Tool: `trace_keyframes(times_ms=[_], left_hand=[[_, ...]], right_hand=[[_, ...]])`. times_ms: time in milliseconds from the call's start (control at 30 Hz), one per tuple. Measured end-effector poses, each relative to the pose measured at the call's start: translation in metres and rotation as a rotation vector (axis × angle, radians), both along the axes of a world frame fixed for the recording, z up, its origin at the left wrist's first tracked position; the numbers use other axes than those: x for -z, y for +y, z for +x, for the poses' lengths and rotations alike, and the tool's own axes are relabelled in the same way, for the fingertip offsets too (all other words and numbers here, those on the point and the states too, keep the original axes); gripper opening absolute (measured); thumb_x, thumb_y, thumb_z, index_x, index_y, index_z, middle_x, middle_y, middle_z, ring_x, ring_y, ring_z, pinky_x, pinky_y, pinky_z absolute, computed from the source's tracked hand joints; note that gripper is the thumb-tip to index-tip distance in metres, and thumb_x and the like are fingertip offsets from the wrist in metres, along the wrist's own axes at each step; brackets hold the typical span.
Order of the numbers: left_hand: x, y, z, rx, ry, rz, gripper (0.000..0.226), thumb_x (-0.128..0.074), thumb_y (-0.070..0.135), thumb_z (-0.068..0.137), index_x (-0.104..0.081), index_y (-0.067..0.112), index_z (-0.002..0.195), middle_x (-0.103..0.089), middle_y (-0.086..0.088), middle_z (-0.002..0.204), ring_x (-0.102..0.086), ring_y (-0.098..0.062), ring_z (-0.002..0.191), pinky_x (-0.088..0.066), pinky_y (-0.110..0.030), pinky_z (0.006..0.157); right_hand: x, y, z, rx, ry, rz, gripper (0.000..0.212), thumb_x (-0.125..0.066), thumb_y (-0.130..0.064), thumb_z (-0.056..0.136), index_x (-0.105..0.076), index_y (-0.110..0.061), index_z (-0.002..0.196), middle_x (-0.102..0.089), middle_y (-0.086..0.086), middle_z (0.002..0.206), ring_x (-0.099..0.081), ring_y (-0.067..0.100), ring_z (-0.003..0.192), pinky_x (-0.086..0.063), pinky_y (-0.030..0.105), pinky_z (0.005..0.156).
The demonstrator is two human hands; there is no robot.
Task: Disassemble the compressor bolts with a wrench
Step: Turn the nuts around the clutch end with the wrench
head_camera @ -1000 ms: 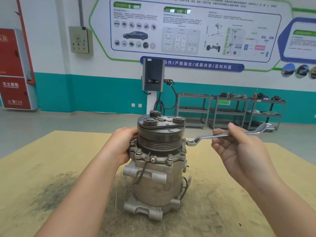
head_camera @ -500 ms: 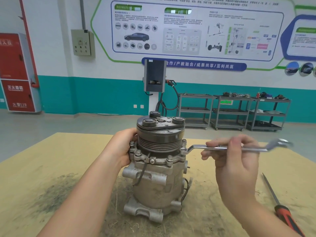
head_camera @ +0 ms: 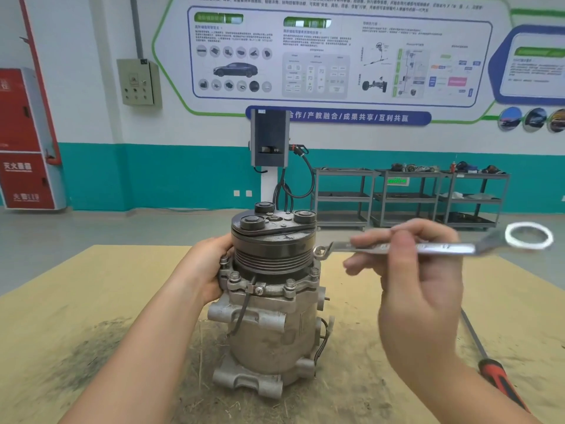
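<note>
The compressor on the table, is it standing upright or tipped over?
Upright. The compressor stands on its base lugs with the pulley end on top, and the left hand grips its side.

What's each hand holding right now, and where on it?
Right hand pinches the wrench mid-shank. Left hand grips the compressor at its upper left side, beside the pulley.

dull cast-metal compressor (head_camera: 269,316), shiny metal wrench (head_camera: 428,247)
</note>
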State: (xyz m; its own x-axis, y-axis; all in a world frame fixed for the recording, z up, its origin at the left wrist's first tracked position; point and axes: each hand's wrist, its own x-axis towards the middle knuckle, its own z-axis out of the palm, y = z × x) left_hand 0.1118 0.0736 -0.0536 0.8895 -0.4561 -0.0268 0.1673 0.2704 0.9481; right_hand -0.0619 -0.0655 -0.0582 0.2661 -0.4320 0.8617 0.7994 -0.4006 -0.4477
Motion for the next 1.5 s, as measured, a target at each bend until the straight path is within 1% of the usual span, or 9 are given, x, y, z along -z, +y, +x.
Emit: trace_keyframes(times_ms=[167,500,633,733,867,1033,1167,1367,1500], left_hand=[[0.001,-0.001,0.002,-0.028,-0.009,-0.001,0.015,-0.054,0.010,0.094,-0.062,-0.003,0.096,-0.072,-0.013,0.070,-0.071,-0.023,0.058,-0.055,-0.030,0.045],[0.003,-0.002,-0.002,-0.051,-0.040,-0.031,0.025,-0.055,0.012,0.094,-0.066,0.001,0.075,-0.071,-0.011,0.063,-0.070,-0.021,0.054,-0.055,-0.029,0.044],[0.003,-0.003,-0.004,-0.026,-0.039,-0.028,0.027,-0.055,0.015,0.095,-0.067,0.000,0.075,-0.072,-0.011,0.064,-0.071,-0.022,0.054,-0.054,-0.028,0.043],[0.003,-0.002,-0.003,-0.032,-0.025,-0.013,0.028,-0.055,0.018,0.095,-0.066,0.002,0.076,-0.072,-0.011,0.064,-0.071,-0.023,0.055,-0.055,-0.029,0.043],[0.004,-0.002,-0.003,-0.028,-0.025,-0.008,0.025,-0.056,0.022,0.093,-0.067,0.002,0.081,-0.073,-0.012,0.069,-0.072,-0.024,0.060,-0.056,-0.031,0.050],[0.003,-0.003,-0.004,-0.088,-0.042,-0.020,0.024,-0.057,0.015,0.094,-0.066,0.002,0.075,-0.072,-0.010,0.062,-0.071,-0.021,0.053,-0.052,-0.027,0.040],[0.003,-0.003,-0.004,-0.110,-0.048,-0.030,0.032,-0.058,0.014,0.093,-0.069,0.004,0.065,-0.071,-0.010,0.061,-0.070,-0.020,0.052,-0.051,-0.026,0.039],[0.004,-0.004,-0.003,-0.073,-0.045,-0.032,0.047,-0.059,0.019,0.092,-0.073,0.008,0.049,-0.072,-0.010,0.064,-0.071,-0.021,0.054,-0.053,-0.027,0.041],[0.004,-0.004,-0.003,-0.070,-0.027,-0.017,0.033,-0.059,0.021,0.093,-0.072,0.004,0.068,-0.074,-0.012,0.070,-0.072,-0.023,0.058,-0.055,-0.029,0.043]], right_hand=[[-0.007,-0.019,0.008,-0.343,0.240,0.640,0.017,-0.033,-0.006,0.104,-0.044,-0.009,0.092,-0.067,0.013,0.064,-0.055,0.019,0.045,-0.047,0.027,0.047],[0.009,-0.018,0.020,-0.351,0.205,0.634,0.020,-0.037,-0.018,0.104,-0.044,-0.007,0.089,-0.066,0.014,0.070,-0.057,0.018,0.047,-0.050,0.027,0.048],[0.031,-0.007,0.018,-0.067,-0.099,0.039,0.012,-0.045,-0.031,0.102,-0.050,-0.021,0.097,-0.065,0.013,0.083,-0.065,0.024,0.059,-0.054,0.034,0.057],[0.036,-0.006,0.013,0.176,-0.089,-0.513,0.017,-0.051,-0.031,0.100,-0.056,-0.016,0.093,-0.065,0.009,0.086,-0.066,0.014,0.081,-0.055,0.022,0.071],[0.031,-0.001,0.008,0.303,-0.083,-0.762,0.018,-0.060,-0.029,0.095,-0.059,-0.011,0.095,-0.066,0.011,0.090,-0.065,0.016,0.083,-0.053,0.019,0.073],[0.012,0.003,0.003,-0.035,-0.047,-0.158,0.003,-0.045,-0.026,0.102,-0.048,-0.026,0.104,-0.067,0.007,0.083,-0.068,0.019,0.064,-0.056,0.030,0.061],[0.004,-0.008,0.004,-0.205,0.115,0.383,0.014,-0.033,-0.009,0.104,-0.043,-0.017,0.097,-0.067,0.010,0.070,-0.060,0.022,0.051,-0.051,0.027,0.052],[0.002,-0.014,0.012,-0.357,0.187,0.620,0.021,-0.032,-0.005,0.104,-0.043,-0.012,0.087,-0.065,0.012,0.064,-0.055,0.021,0.046,-0.048,0.027,0.046],[0.000,-0.024,0.017,-0.481,0.281,0.757,0.021,-0.035,-0.005,0.102,-0.044,-0.010,0.084,-0.064,0.012,0.062,-0.054,0.019,0.044,-0.048,0.025,0.044]])
